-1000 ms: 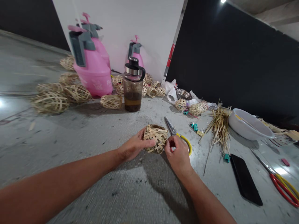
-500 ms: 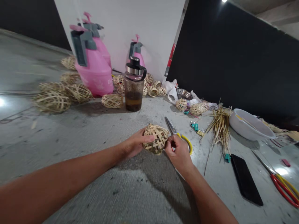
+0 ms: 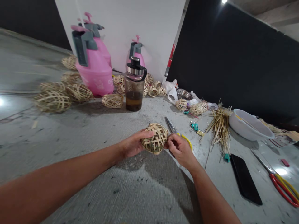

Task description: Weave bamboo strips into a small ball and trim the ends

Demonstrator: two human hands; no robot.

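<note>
A small woven bamboo ball (image 3: 156, 139), with open gaps between its pale strips, is held above the grey floor. My left hand (image 3: 134, 143) grips its left side, thumb lying over the front. At the ball's right edge, the fingers of my right hand (image 3: 179, 149) are pinched together; whatever is between them is too small to make out, perhaps the end of a strip. Partly hidden behind my right hand lie scissors (image 3: 171, 125) with yellow handles, blades pointing away from me.
Pink pump sprayers (image 3: 95, 71), a dark drink bottle (image 3: 134, 90) and several woven pieces (image 3: 53, 101) stand along the back. To the right are binder clips (image 3: 194, 126), a bundle of strips (image 3: 220, 126), a white basin (image 3: 251, 129), a black phone (image 3: 245, 179) and red-and-yellow-handled scissors (image 3: 283, 186).
The woven ball has turned slightly in my left hand. My right hand stays pinched at its right edge, shifted a little, and covers more of the yellow scissor handles.
</note>
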